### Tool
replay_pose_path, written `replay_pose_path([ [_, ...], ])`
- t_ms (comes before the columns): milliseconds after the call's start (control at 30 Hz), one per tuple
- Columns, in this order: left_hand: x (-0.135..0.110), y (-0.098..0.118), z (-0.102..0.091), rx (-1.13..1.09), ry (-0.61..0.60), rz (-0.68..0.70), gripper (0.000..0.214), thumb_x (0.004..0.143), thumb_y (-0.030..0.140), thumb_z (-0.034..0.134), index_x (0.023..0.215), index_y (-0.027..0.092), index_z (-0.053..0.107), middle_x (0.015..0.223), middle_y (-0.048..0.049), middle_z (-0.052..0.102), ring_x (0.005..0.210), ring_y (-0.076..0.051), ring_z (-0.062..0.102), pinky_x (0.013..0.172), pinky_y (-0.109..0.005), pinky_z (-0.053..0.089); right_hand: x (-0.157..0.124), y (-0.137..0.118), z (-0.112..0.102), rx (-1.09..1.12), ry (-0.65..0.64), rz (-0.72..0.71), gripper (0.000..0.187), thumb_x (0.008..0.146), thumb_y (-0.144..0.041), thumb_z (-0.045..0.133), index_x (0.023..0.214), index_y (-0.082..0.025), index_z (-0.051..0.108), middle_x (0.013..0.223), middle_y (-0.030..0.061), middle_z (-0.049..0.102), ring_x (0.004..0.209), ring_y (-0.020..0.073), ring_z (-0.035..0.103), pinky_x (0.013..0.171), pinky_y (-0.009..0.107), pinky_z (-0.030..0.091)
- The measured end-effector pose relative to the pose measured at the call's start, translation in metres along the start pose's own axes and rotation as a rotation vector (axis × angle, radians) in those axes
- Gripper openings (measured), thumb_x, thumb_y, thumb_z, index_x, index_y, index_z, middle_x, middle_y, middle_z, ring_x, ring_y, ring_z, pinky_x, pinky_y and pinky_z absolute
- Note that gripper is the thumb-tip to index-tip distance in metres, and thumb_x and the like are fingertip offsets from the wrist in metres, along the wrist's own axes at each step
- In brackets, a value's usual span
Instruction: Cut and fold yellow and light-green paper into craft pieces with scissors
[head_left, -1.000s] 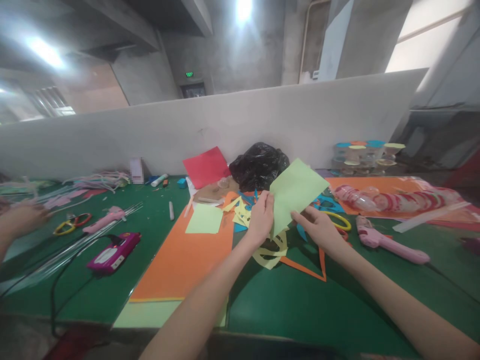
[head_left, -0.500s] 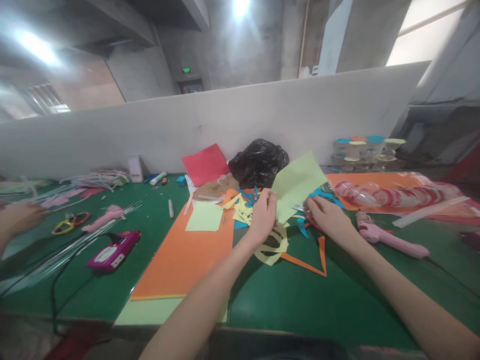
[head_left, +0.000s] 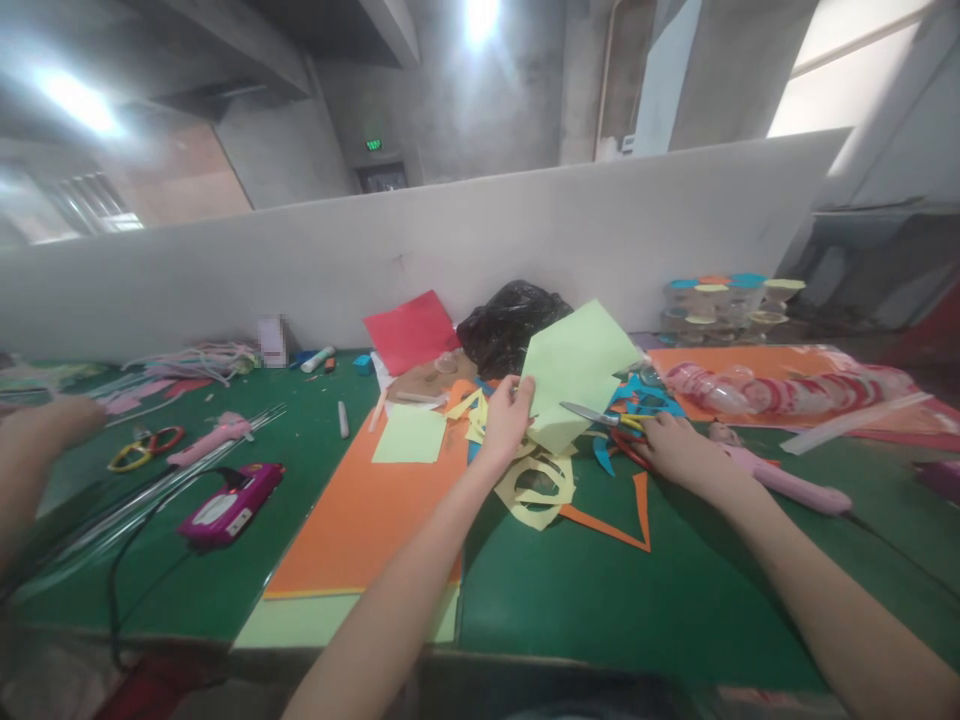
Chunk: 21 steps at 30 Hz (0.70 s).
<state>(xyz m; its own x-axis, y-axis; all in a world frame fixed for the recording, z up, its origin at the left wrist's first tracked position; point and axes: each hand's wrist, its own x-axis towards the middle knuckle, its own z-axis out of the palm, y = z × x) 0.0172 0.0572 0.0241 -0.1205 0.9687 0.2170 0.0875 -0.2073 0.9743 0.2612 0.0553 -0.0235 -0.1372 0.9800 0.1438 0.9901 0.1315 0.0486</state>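
Note:
My left hand [head_left: 508, 416] pinches the lower left edge of a light green paper sheet [head_left: 574, 370] and holds it tilted above the green table [head_left: 600, 590]. My right hand [head_left: 675, 448] is closed round the red and yellow handles of a pair of scissors [head_left: 604, 417]. Their metal blades point left, close to the sheet's lower right edge. Under both hands lie cut paper scraps [head_left: 541, 485] in yellow, blue and orange.
An orange sheet [head_left: 367, 520], a small green paper [head_left: 409, 436], a red sheet [head_left: 411, 332] and a black bag [head_left: 510, 320] lie beyond. Pink glue guns [head_left: 780, 480] [head_left: 212, 437], a magenta device [head_left: 229, 503], other scissors [head_left: 142, 449] and jars [head_left: 720, 300] surround. Another person's hand [head_left: 45, 425] is at left.
My right hand let go of the green sheet, went down to the table and picked up the scissors. My left hand kept the sheet and shifted it slightly left.

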Motion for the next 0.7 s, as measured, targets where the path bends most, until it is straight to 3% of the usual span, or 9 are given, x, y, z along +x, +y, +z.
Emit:
replay_pose_path([
  [100,0.002,-0.001,-0.003,-0.036,-0.016,-0.002,0.032,0.09,0.05,0.056,0.081,0.022,0.046,0.06,0.0094,0.028,0.047,-0.006,0.036,0.052,-0.019,0.047,-0.006,-0.007,-0.012,-0.001,-0.008,0.011,0.026,0.099,-0.025,0.046,0.109,-0.008,0.063,0.111,0.0212,0.061,0.11,0.0328,0.059,0.079,0.036,0.047],
  [200,0.004,-0.001,-0.005,-0.092,-0.023,-0.007,0.032,0.092,0.05,0.053,0.081,0.023,0.041,0.059,0.0098,0.031,0.041,-0.006,0.041,0.041,-0.016,0.036,-0.012,-0.015,-0.023,0.027,0.022,0.062,0.026,0.099,-0.023,0.044,0.116,-0.008,0.058,0.113,0.0215,0.062,0.105,0.0316,0.062,0.068,0.033,0.047],
  [333,0.007,0.001,-0.01,-0.127,-0.009,0.039,0.032,0.093,0.051,0.05,0.081,0.024,0.038,0.057,0.0102,0.039,0.036,-0.007,0.042,0.036,-0.016,0.029,-0.01,-0.016,-0.028,0.12,0.095,0.098,0.022,0.094,-0.017,0.046,0.111,-0.007,0.056,0.103,0.0202,0.066,0.096,0.0307,0.065,0.068,0.034,0.048],
  [500,0.01,0.006,-0.017,-0.139,0.072,0.033,0.03,0.097,0.05,0.042,0.083,0.024,0.037,0.055,0.0099,0.048,0.031,-0.004,0.033,0.035,-0.016,0.022,-0.001,-0.01,-0.032,0.507,0.209,0.11,0.03,0.087,-0.026,0.057,0.112,-0.01,0.058,0.104,0.0164,0.069,0.092,0.0286,0.066,0.073,0.033,0.05],
  [600,0.011,0.006,-0.018,-0.165,0.104,0.054,0.029,0.096,0.049,0.043,0.084,0.024,0.037,0.056,0.0095,0.049,0.033,-0.005,0.036,0.036,-0.016,0.025,-0.001,-0.012,-0.04,0.721,0.17,0.142,0.031,0.082,-0.041,0.062,0.099,-0.015,0.063,0.084,0.009,0.07,0.074,0.0255,0.066,0.064,0.032,0.049],
  [700,0.011,0.007,-0.017,-0.225,0.14,0.027,0.028,0.096,0.05,0.044,0.087,0.025,0.036,0.059,0.009,0.052,0.036,-0.005,0.04,0.037,-0.015,0.028,-0.007,-0.02,-0.05,0.931,0.093,0.135,0.036,0.081,-0.052,0.062,0.09,-0.018,0.063,0.08,0.0069,0.068,0.07,0.0232,0.065,0.059,0.03,0.048],
])
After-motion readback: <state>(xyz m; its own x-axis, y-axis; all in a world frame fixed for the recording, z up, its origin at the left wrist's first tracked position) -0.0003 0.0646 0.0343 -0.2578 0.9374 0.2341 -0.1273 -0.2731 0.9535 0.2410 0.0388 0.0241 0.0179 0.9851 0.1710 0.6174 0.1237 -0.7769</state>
